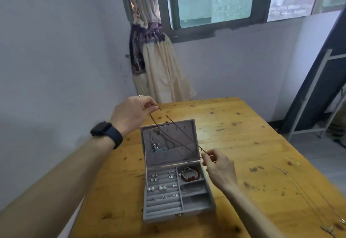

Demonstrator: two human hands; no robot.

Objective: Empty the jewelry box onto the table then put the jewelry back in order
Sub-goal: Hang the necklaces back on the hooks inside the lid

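Observation:
A grey velvet jewelry box (194, 213) stands open on the wooden table (243, 144), its lid upright. A thin dark beaded necklace (179, 130) is stretched in front of the lid. My left hand (133, 112) pinches one end above the lid's far left corner. My right hand (217, 166) pinches the other end at the lid's right side. Several earrings (162, 183) sit in the ring rolls on the left. A red bead bracelet (190, 174) lies in the top right compartment. A silver and blue pendant (156, 147) hangs in the lid pocket.
Thin silver chains (309, 191) lie on the table at the right, running toward the near right corner. A tied curtain (159, 65) hangs behind the table's far left corner under a window. A metal frame (314, 95) stands at the right.

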